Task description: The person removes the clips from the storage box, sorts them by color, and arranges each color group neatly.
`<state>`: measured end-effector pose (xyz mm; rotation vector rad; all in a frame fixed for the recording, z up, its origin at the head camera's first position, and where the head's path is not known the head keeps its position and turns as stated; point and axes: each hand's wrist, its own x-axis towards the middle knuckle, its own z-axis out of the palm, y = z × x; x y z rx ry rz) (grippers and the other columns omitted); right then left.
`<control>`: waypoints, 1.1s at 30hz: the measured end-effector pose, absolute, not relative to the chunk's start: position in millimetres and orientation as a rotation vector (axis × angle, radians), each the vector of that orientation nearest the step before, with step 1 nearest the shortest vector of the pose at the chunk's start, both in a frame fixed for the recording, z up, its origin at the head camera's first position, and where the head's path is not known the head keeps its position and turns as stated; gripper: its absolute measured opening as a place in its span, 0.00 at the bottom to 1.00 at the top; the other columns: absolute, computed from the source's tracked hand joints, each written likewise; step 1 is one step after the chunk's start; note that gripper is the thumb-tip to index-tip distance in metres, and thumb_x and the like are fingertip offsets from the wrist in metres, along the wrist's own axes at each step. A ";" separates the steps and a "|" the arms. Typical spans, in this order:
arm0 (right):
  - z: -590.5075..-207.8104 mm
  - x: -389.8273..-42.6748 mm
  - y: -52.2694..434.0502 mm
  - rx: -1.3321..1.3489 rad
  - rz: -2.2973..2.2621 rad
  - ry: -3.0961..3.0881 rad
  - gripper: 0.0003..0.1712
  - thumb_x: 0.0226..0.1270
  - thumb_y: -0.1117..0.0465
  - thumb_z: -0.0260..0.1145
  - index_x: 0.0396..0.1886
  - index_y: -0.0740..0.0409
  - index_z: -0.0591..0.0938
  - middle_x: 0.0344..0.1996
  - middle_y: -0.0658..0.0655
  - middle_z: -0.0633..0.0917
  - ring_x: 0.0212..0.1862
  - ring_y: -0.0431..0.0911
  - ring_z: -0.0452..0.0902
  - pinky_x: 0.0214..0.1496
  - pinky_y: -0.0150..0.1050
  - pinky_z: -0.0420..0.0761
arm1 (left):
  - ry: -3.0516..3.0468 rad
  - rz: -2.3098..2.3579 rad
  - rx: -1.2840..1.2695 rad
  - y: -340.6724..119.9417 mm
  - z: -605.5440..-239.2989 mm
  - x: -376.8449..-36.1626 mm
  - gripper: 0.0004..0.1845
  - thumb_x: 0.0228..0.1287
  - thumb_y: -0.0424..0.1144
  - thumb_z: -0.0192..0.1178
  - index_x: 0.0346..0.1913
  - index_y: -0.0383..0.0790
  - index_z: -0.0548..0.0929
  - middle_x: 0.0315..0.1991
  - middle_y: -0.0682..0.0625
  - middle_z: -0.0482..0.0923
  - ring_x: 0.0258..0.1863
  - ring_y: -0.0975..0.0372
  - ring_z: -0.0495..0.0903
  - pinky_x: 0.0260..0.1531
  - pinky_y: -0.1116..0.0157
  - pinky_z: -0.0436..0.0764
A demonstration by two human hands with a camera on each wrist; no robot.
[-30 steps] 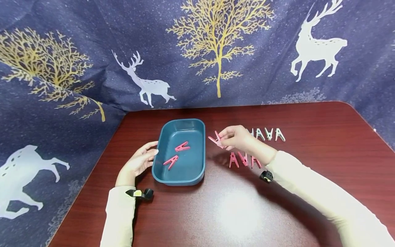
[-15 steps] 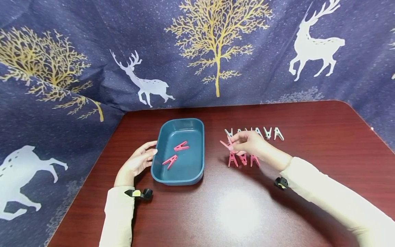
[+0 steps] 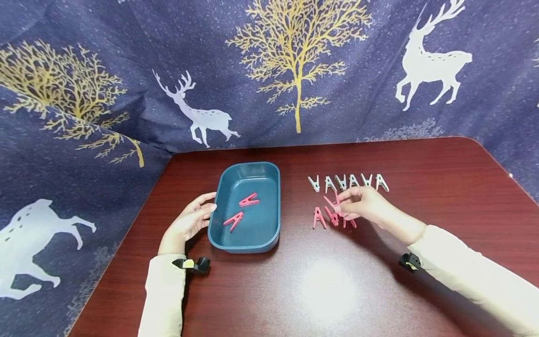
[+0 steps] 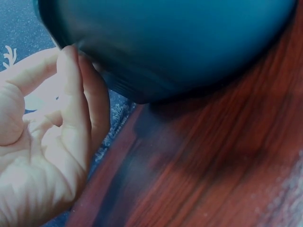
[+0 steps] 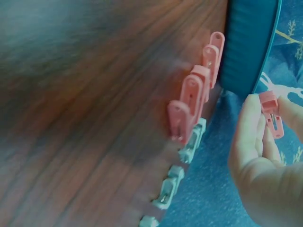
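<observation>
Pink plastic clothespin (image 3: pixel 334 202) pinched in my right hand (image 3: pixel 365 205) points its long axis up and left, hovering just above the pink row (image 3: pixel 332 218), while the teal tray (image 3: pixel 269 234) lies well left, touched by my relaxed left hand (image 3: pixel 189 222).

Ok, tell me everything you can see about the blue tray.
The blue tray is a teal, rounded-corner rectangular dish, plastic by its look, with raised walls. It sits flat on the dark red table. Two pink clothespins lie inside. The left hand touches its left wall with straight fingers.
</observation>
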<state>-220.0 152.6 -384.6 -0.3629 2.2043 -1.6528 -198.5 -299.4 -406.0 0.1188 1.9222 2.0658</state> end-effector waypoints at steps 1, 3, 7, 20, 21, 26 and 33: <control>-385.2 -219.4 155.3 -0.354 -1.653 2.204 0.23 0.59 0.70 0.64 0.49 0.82 0.71 0.33 0.60 0.86 0.31 0.39 0.83 0.39 0.40 0.84 | 1.920 2.069 0.119 -299.2 -406.1 -198.6 0.22 0.72 0.27 0.45 0.66 0.38 0.60 0.43 0.52 0.81 0.40 0.63 0.83 0.39 0.66 0.82; -386.5 -218.0 160.5 -0.334 -1.656 2.201 0.22 0.60 0.69 0.64 0.49 0.82 0.71 0.34 0.62 0.86 0.31 0.39 0.83 0.39 0.40 0.84 | 1.916 2.074 0.121 -298.9 -406.2 -198.5 0.22 0.72 0.27 0.45 0.66 0.37 0.60 0.43 0.52 0.81 0.40 0.64 0.83 0.38 0.66 0.82; -388.9 -215.8 170.0 -0.304 -1.684 2.170 0.22 0.60 0.70 0.63 0.49 0.83 0.71 0.34 0.62 0.87 0.32 0.40 0.84 0.39 0.40 0.84 | 1.912 2.076 0.122 -298.6 -405.3 -198.0 0.23 0.72 0.27 0.45 0.67 0.36 0.59 0.42 0.53 0.81 0.39 0.64 0.83 0.38 0.67 0.82; -396.6 -214.2 190.2 -0.157 -1.634 2.203 0.23 0.62 0.66 0.64 0.49 0.81 0.71 0.28 0.50 0.86 0.32 0.39 0.83 0.38 0.38 0.84 | 1.895 2.083 0.137 -298.1 -405.8 -197.6 0.20 0.72 0.27 0.44 0.64 0.40 0.63 0.42 0.54 0.82 0.39 0.64 0.84 0.37 0.68 0.82; -397.2 -214.2 191.7 -0.151 -1.634 2.201 0.23 0.62 0.66 0.64 0.49 0.81 0.71 0.28 0.50 0.86 0.32 0.39 0.83 0.39 0.38 0.84 | 1.897 2.081 0.136 -298.1 -405.8 -197.7 0.20 0.72 0.27 0.44 0.64 0.40 0.63 0.42 0.53 0.82 0.39 0.64 0.84 0.37 0.68 0.82; -402.8 -215.8 200.3 -0.112 -1.625 2.171 0.17 0.63 0.68 0.62 0.45 0.79 0.73 0.30 0.51 0.86 0.32 0.39 0.82 0.40 0.38 0.84 | 1.894 2.083 0.137 -297.6 -406.1 -197.9 0.20 0.72 0.27 0.44 0.64 0.40 0.63 0.42 0.53 0.82 0.39 0.64 0.84 0.37 0.68 0.82; -405.6 -217.0 204.6 -0.060 -1.598 2.147 0.11 0.61 0.70 0.60 0.40 0.75 0.74 0.29 0.51 0.85 0.31 0.40 0.82 0.40 0.37 0.84 | 1.874 2.099 0.152 -297.7 -406.9 -197.8 0.20 0.72 0.26 0.43 0.64 0.39 0.63 0.42 0.53 0.82 0.38 0.64 0.84 0.37 0.68 0.83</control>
